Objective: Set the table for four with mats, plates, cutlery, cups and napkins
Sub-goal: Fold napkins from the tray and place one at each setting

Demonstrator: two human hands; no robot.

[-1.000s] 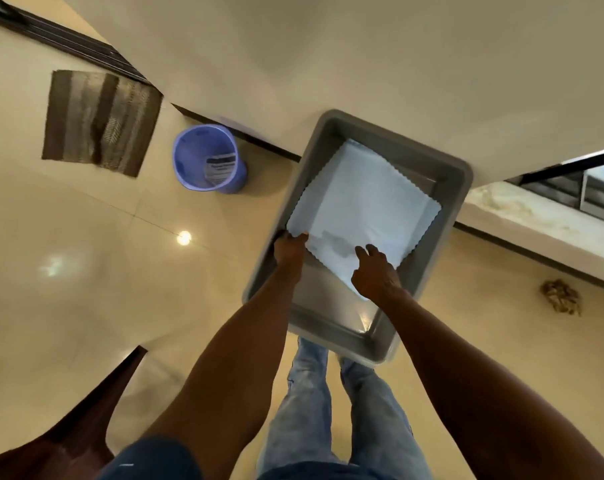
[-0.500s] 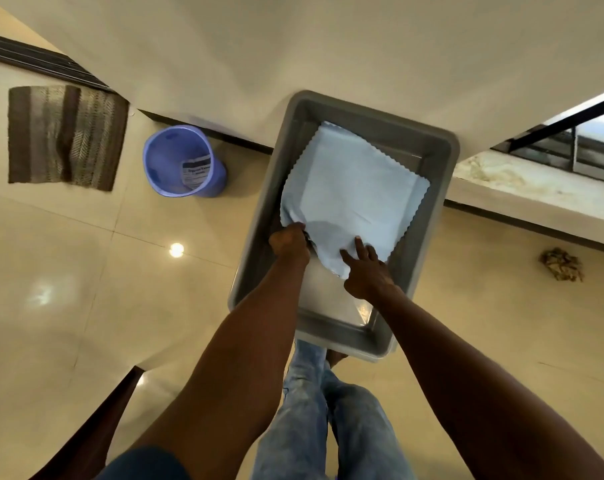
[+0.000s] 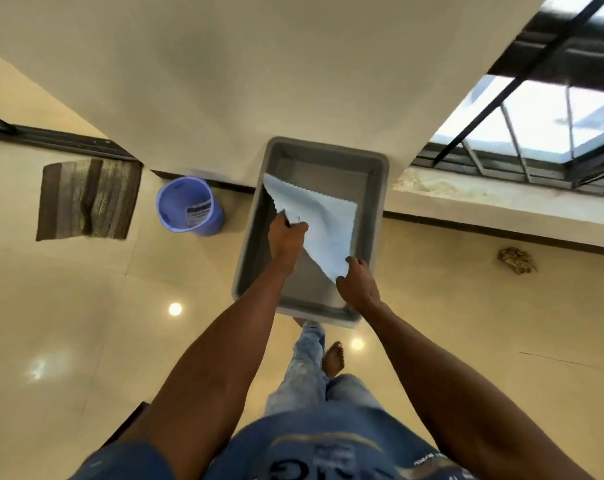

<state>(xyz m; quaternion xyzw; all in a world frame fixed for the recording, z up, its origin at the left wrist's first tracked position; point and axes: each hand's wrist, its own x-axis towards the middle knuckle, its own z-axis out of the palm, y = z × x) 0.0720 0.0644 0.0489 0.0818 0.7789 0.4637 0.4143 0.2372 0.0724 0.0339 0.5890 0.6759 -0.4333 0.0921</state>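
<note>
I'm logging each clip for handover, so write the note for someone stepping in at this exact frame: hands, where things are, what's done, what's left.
Left hand: grips one edge of the napkin.
Right hand: pinches its near corner.
Napkin: partly lifted, hanging over the grey bin, which stands on the floor by the wall.
Done: napkin picked up. No table, mats, plates, cutlery or cups in view.
Left: carry the napkin to the table; the rest cannot be judged from here.

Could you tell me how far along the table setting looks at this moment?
Nothing set is visible: no table, plates, cutlery or cups are in view. In hand: the left hand grips one edge of a pale blue cloth, likely a napkin, and the right hand pinches its lower corner, over the grey tub on the floor. Left, as far as can be seen: carrying it over and laying every place.
</note>
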